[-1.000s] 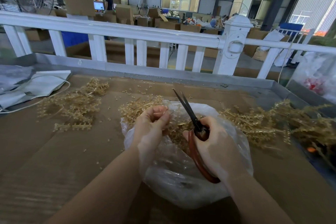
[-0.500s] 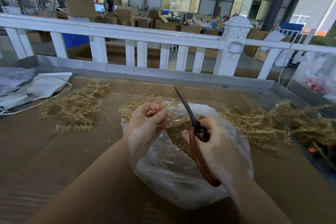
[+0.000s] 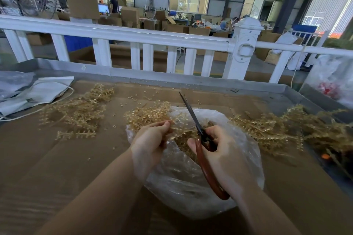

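Note:
A clear plastic bag [image 3: 191,192] lies on the cardboard-covered table [image 3: 57,158], its mouth facing away from me and filled with small amber plastic pieces. My left hand [image 3: 150,143] has its fingers curled at the bag's mouth, pinching an amber plastic strip [image 3: 177,130]. My right hand [image 3: 225,156] grips red-handled scissors [image 3: 200,139]; their dark blades point up and away, nearly closed, above the bag.
Piles of amber plastic sprues lie to the left [image 3: 76,110], behind the bag [image 3: 147,112] and to the right [image 3: 277,128]. White bags and a cord [image 3: 38,93] sit at far left. A metal rim [image 3: 191,80] and white fence [image 3: 133,34] bound the table's far side.
My left hand has dropped slightly and shifted toward the bag's mouth. The scissors and my right hand have stayed almost in place.

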Demonstrator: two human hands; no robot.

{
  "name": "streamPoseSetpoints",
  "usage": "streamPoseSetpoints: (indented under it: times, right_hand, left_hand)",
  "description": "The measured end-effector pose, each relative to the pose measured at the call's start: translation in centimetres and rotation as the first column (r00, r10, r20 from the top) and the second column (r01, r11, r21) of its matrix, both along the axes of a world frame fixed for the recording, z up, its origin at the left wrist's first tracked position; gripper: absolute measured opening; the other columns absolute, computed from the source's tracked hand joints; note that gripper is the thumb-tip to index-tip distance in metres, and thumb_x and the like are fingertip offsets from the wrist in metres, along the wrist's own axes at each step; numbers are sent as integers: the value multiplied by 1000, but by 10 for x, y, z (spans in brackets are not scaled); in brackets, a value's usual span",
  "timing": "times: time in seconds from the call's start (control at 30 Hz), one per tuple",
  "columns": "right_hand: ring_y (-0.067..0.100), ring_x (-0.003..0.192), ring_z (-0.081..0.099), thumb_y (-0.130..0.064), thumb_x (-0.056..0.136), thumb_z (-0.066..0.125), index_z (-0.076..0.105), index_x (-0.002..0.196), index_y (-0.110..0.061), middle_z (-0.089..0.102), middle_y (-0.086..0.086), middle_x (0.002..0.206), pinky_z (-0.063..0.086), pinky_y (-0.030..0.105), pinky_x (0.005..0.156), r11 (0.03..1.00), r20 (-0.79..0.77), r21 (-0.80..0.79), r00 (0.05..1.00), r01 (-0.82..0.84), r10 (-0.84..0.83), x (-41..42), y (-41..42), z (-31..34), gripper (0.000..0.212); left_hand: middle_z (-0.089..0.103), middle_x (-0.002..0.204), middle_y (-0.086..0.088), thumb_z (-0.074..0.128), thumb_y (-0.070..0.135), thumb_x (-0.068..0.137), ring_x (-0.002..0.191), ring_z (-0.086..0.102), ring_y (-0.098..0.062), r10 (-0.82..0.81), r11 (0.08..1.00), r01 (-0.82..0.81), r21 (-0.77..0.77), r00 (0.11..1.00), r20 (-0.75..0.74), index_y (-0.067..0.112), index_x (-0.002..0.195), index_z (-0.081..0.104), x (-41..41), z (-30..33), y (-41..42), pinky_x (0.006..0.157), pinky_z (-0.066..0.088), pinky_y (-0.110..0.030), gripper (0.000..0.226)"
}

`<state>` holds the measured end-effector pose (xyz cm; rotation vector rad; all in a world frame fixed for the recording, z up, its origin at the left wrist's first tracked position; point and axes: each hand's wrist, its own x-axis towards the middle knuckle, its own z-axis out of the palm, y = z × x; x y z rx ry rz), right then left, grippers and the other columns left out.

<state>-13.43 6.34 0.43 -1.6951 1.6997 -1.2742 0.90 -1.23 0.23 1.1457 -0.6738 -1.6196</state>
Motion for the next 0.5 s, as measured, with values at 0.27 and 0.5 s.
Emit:
streamPoseSetpoints:
  times: [0.27, 0.5]
  right_hand:
    - [-19, 78, 53, -45, 83, 68, 56, 92, -30, 61, -16, 73, 39, 0, 59, 1000, -54, 23, 998, 16, -15, 0, -3, -4, 21]
    - [-12, 71, 57, -44, 84, 67, 56, 93, -29, 62, -12, 72, 41, 4, 55, 999, -43, 45, 999, 13, -11, -2, -1, -4, 21]
  left_hand:
    - [68, 66, -14, 45, -10, 92, 56, 67, -19, -231, 970, 242, 28, 950, -209, -2, 93, 57, 0, 4, 7, 47, 55, -26, 14]
    - [69, 69, -6, 54, -10, 87, 58, 67, -10, -14, 991, -9, -134, 986, -166, 11, 76, 61, 3, -3, -5, 53, 56, -23, 24]
